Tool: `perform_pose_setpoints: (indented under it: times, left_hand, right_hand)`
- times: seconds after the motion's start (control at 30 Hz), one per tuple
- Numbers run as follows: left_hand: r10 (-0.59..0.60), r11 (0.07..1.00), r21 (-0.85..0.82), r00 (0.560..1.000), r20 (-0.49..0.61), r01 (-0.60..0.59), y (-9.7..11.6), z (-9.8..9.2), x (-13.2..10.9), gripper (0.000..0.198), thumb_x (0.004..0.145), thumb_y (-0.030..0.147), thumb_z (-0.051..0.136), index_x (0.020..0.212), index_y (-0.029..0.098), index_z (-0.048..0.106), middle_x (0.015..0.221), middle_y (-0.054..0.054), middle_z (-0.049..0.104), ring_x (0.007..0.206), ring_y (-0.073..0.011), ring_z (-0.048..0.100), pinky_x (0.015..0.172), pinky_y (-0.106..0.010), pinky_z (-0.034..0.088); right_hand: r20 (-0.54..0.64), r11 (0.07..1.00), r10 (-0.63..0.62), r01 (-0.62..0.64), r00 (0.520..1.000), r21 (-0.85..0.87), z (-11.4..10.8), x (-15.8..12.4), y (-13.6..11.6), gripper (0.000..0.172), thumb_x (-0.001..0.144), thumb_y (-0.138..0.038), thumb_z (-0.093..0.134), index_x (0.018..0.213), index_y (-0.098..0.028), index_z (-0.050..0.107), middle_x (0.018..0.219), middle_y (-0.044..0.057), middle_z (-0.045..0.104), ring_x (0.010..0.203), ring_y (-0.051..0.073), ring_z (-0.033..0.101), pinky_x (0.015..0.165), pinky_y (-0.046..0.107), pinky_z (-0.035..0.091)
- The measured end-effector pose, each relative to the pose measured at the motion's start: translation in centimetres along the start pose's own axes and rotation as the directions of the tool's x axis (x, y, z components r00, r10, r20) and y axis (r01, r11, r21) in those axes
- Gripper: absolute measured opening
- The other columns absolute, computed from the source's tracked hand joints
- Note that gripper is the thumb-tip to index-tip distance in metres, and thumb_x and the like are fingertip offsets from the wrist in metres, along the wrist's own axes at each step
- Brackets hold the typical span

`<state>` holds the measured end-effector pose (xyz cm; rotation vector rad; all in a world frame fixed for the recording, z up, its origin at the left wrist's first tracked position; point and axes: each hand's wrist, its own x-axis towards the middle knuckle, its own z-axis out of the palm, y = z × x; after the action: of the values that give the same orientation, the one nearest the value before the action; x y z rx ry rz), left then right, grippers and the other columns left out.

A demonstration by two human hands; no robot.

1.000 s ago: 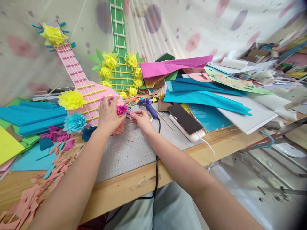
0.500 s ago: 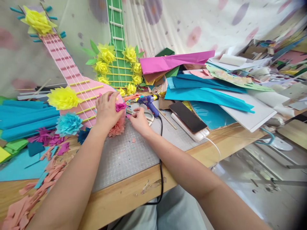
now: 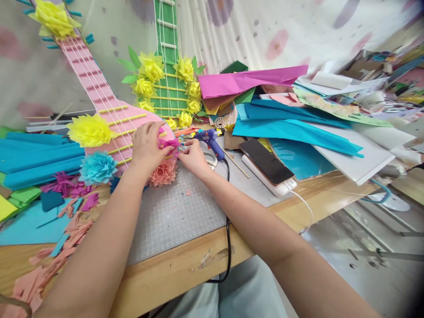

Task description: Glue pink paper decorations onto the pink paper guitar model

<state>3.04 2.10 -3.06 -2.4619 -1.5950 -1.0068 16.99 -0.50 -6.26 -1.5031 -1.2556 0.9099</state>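
Both hands are working close together on the lower right of the pink cardboard guitar (image 3: 139,111), and the step in hand seems to be arranging petals on the ruffled magenta paper flower (image 3: 170,143) there. The left hand (image 3: 148,148) is curving half open over the body, thumb reaching the petals; whether it's gripping, I can't tell. The right hand (image 3: 194,159) is bringing thumb and fingertips nearly together, magenta paper showing at the tips, but again I can't confirm a hold. The next move looks to be calling for a light, precise touch. Just below, the layered salmon paper flower (image 3: 163,173) is crowding the fingers. Beyond the right hand, the blue glue gun (image 3: 213,143) and pale-handled scissors (image 3: 211,158) are lying near, and a black cable (image 3: 229,221) is trailing over the gridded grey mat (image 3: 179,221), under the right forearm.
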Motion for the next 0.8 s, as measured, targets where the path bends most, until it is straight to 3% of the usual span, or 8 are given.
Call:
perform_pose_setpoints:
  times: [0.23,0.5,0.8]
  left_hand:
    - [-0.012,0.998,-0.061,1.000,-0.009,0.011,0.2,0.0,0.0,0.057,0.070,0.033,0.073,0.122,0.026,0.050,0.126,-0.008,0.053,0.123,-0.0310,0.043,0.106,-0.048,0.030]
    - [-0.020,0.997,-0.074,1.000,-0.012,0.019,0.1,0.1,0.0,0.057,0.070,0.031,0.072,0.122,0.028,0.050,0.124,-0.009,0.053,0.124,-0.0314,0.043,0.106,-0.049,0.031]
    - [-0.010,0.999,-0.048,1.000,-0.006,0.009,0.2,-0.1,0.1,0.056,0.069,0.030,0.074,0.121,0.022,0.053,0.125,-0.011,0.054,0.121,-0.0308,0.045,0.105,-0.047,0.032]
  right_hand:
    - [0.000,0.998,-0.045,0.045,0.999,0.033,0.1,0.1,0.1,0.032,0.065,-0.012,0.058,0.085,-0.025,0.037,0.063,-0.006,0.054,0.076,0.020,0.060,0.085,0.040,0.045]
    - [0.009,0.998,-0.011,0.011,1.000,0.064,0.5,0.9,0.7,0.032,0.064,-0.016,0.061,0.085,-0.025,0.039,0.065,-0.007,0.056,0.075,0.017,0.060,0.085,0.039,0.046]
    - [0.028,0.995,-0.032,0.029,0.999,0.097,0.9,0.8,0.7,0.029,0.067,-0.017,0.060,0.087,-0.024,0.039,0.066,-0.006,0.057,0.076,0.017,0.062,0.083,0.039,0.047]
